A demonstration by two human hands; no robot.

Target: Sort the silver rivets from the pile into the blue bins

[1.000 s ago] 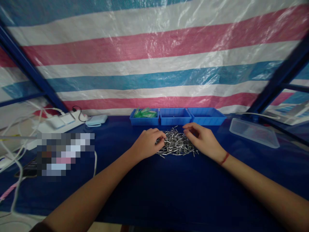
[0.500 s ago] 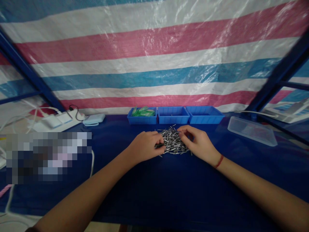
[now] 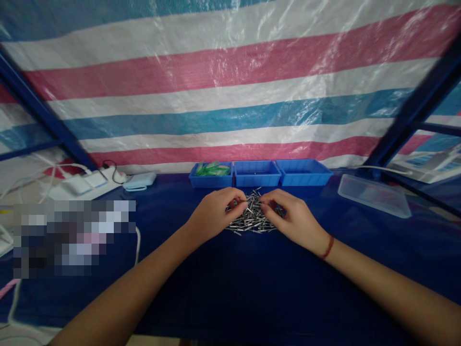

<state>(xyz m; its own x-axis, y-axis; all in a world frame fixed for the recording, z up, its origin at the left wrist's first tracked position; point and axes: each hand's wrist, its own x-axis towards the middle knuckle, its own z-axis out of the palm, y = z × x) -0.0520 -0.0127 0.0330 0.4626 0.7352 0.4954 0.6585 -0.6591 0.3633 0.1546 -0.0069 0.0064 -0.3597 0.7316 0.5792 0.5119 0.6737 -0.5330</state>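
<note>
A loose pile of thin silver blind rivets (image 3: 254, 218) lies on the dark blue tabletop, between and below my hands. At the pile's left side, my left hand (image 3: 218, 211) has its thumb and forefinger pinched together, with a small silver rivet at the tips. My right hand (image 3: 291, 214), with a red cord round the wrist, pinches at the pile's right side. A thin dark bit shows between its thumb and forefinger, too small to make out. The two sets of fingertips are close but apart. The other fingers curl over the rivets and hide some of them.
Behind the pile stand three blue bins: the left bin (image 3: 211, 181) holds green plastic packets, beside a middle bin (image 3: 257, 180) and a right bin (image 3: 306, 179). A clear plastic lid (image 3: 374, 196) lies right. Left are a power strip (image 3: 86, 185), a light-blue case (image 3: 139, 181) and cables.
My left hand has turned and lifted slightly, its thumb and forefinger closing into a pinch. My right fingertips have moved left and lower over the rivets. The view has shifted slightly.
</note>
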